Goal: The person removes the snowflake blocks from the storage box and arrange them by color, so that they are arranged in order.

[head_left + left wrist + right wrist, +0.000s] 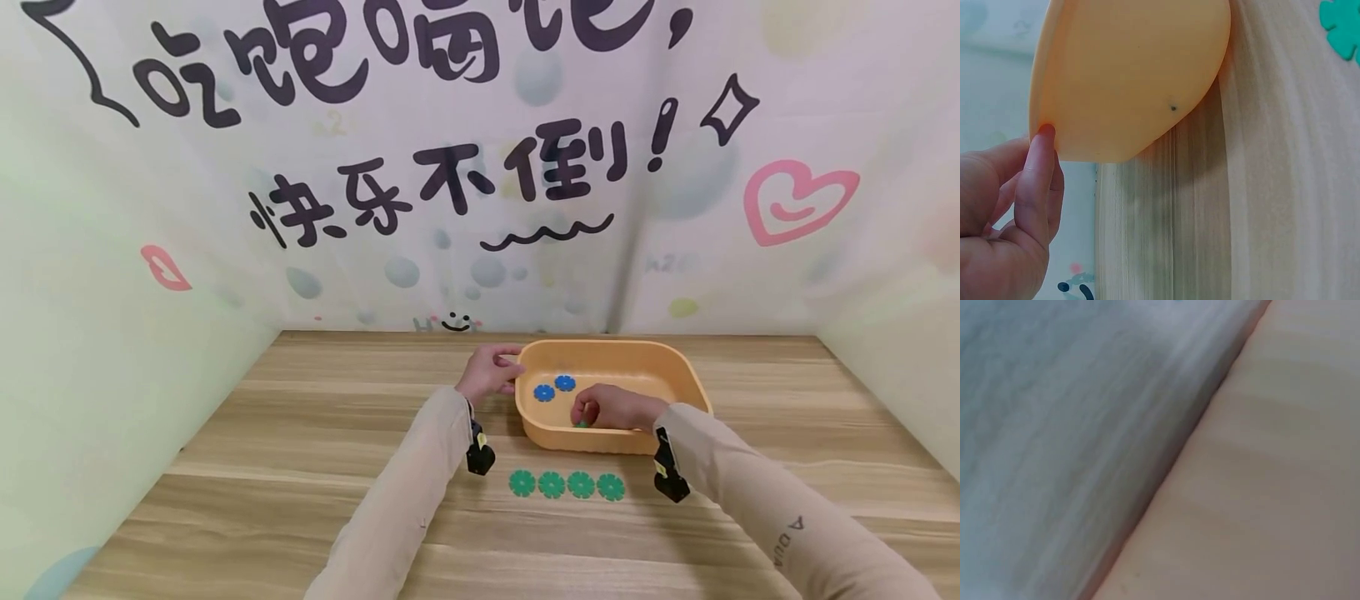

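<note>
My left hand [489, 372] pinches the left rim of an orange plastic basin [615, 352]. In the left wrist view, a finger of the left hand [1007, 212] presses the basin's outer wall [1135, 75], and the thumb goes behind the rim. My right hand [611, 407] reaches down inside the basin, fingers curled around a green notched disc [581, 424] that shows only as a sliver. Two blue notched discs [543, 392] lie on the basin floor, left of that hand. The right wrist view is blurred and the hand does not appear there.
In front of the basin, a row of several green notched discs [581, 484] lies on the wooden table [300, 467]. A printed white cloth [360, 275] hangs behind the table's back edge. Pale walls flank both sides.
</note>
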`<state>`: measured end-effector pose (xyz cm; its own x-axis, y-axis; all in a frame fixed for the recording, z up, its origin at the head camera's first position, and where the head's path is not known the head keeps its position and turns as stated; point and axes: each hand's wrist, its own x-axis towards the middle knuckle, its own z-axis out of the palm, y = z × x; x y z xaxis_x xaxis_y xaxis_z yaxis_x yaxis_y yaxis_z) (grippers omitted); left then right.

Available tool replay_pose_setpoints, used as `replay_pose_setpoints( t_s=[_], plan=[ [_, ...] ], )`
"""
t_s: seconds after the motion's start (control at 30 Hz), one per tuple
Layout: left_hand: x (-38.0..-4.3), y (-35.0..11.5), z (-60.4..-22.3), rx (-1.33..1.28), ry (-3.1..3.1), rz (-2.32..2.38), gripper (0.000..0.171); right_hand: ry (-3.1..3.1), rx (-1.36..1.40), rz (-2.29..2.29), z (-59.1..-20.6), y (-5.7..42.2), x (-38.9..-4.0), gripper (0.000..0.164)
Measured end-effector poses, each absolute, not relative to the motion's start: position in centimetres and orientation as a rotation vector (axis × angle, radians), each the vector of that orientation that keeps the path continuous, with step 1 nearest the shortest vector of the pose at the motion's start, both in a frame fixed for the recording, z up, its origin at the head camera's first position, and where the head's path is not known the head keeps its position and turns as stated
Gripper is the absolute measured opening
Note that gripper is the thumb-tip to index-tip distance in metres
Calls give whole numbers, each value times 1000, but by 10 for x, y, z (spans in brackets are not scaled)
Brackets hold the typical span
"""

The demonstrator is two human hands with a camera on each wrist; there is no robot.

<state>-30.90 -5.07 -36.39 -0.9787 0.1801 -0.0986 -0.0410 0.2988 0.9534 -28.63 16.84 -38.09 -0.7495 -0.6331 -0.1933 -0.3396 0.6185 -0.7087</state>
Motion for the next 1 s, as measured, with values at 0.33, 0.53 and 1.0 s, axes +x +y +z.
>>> replay_pose_setpoints(
  t_s=[0.33, 0.53, 1.0],
  plan=[
    [-311, -51, -365, 128, 2378, 1745, 36, 2610, -590, -998, -387, 167, -290, 17],
    [-313, -51, -367, 143, 2352, 1765, 37, 2601, -477, -1082, -389, 168, -291, 22],
    [-312, -52, -367, 147, 2315, 1780, 37, 2702, -738, -1082, -391, 170, -297, 21]
  ],
)
